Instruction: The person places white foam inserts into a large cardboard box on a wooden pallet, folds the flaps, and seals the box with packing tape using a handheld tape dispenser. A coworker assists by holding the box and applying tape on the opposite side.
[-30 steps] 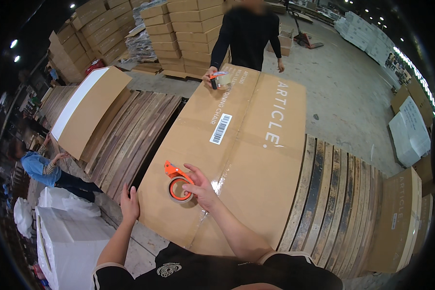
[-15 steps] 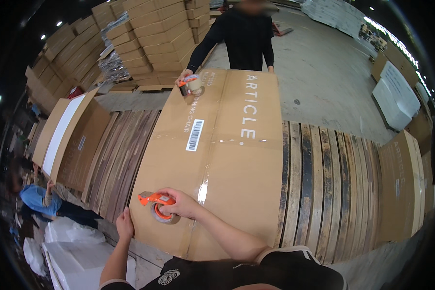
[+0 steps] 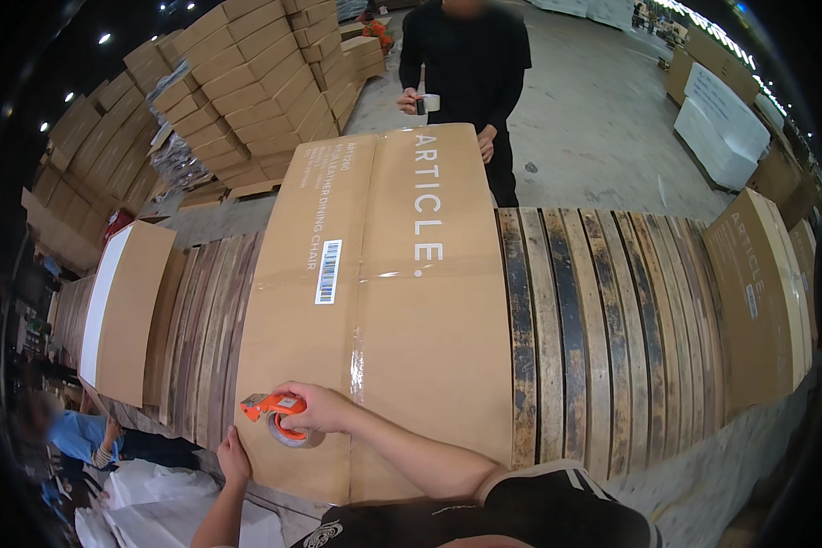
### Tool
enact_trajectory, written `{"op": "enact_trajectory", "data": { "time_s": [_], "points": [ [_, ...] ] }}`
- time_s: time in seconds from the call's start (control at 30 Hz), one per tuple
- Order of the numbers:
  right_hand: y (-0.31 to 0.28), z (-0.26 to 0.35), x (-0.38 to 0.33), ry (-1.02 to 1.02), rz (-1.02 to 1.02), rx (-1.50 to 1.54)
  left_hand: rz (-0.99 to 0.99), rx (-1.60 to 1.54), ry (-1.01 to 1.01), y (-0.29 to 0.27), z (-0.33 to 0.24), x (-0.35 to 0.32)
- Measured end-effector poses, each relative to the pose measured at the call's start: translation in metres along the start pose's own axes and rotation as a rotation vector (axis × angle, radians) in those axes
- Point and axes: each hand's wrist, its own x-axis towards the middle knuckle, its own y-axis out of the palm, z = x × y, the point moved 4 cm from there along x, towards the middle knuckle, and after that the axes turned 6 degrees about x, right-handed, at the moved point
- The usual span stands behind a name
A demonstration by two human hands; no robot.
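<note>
A large brown cardboard box (image 3: 434,365) lies before me, clear tape (image 3: 357,356) along its middle seam. My right hand (image 3: 318,408) is closed round an orange tape dispenser (image 3: 288,413), with a tape roll in it, over the box's near left part. At the near left edge, my left hand (image 3: 235,458) grips the box's side; part of its fingers is hidden. Across the box, a co-worker in black (image 3: 466,68) holds another tape dispenser (image 3: 428,104) above the far end, the other hand at the box's far right corner.
Wooden slats (image 3: 612,329) run beneath the box to both sides. One carton (image 3: 132,310) stands on the left, another (image 3: 760,301) on the right. Behind are stacked cartons (image 3: 256,91) and a white wrapped bundle (image 3: 726,123). A person in blue (image 3: 82,434) is at lower left.
The co-worker has lifted the other dispenser off the box top and stands more upright. My view has shifted slightly; both my hands keep about the same places on the box.
</note>
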Motion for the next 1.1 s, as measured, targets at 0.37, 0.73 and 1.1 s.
{"op": "enact_trajectory", "data": {
  "time_s": [0.37,0.73,1.1],
  "points": [
    [0.001,0.006,-0.006,0.011,-0.045,-0.002,0.014,-0.033,-0.007,0.003,0.019,0.006],
    [-0.002,0.001,0.001,-0.109,-0.052,0.03,0.078,-0.033,-0.055,0.002,0.006,0.006],
    [-0.005,-0.008,0.016,-0.071,-0.009,0.059,-0.001,0.105,-0.072,0.003,-0.008,-0.003]
  ]
}}
